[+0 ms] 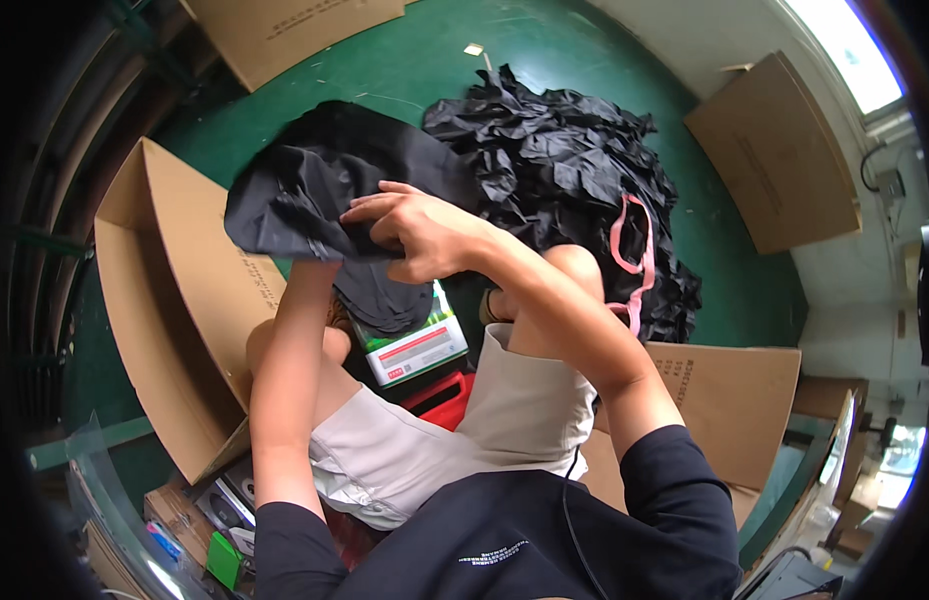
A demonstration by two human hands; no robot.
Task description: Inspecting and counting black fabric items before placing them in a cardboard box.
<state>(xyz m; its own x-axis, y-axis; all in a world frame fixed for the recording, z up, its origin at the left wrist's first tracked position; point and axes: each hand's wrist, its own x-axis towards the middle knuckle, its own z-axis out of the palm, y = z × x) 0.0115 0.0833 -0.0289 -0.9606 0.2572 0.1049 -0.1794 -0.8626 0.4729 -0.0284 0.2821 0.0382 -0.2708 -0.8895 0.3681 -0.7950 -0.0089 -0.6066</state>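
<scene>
A piece of black fabric (334,170), loose and bag-like, is held up in front of me, left of the middle. My left forearm (289,390) reaches up into its lower edge, and the fabric covers my left hand, so its fingers do not show. Over the right part of the fabric is my right hand (419,235), fingers stretched out and apart; whether they touch the cloth I cannot tell. Below hangs or lies more folded black fabric (384,300), beside a white and green box (419,352) between my legs.
A large heap of crumpled black fabric (574,160) covers the green floor (384,70) ahead, with a pink strap (644,265) across it. An open cardboard box (199,250) stands at my left, another cardboard box (729,400) at my right. Something red (439,400) lies between my thighs.
</scene>
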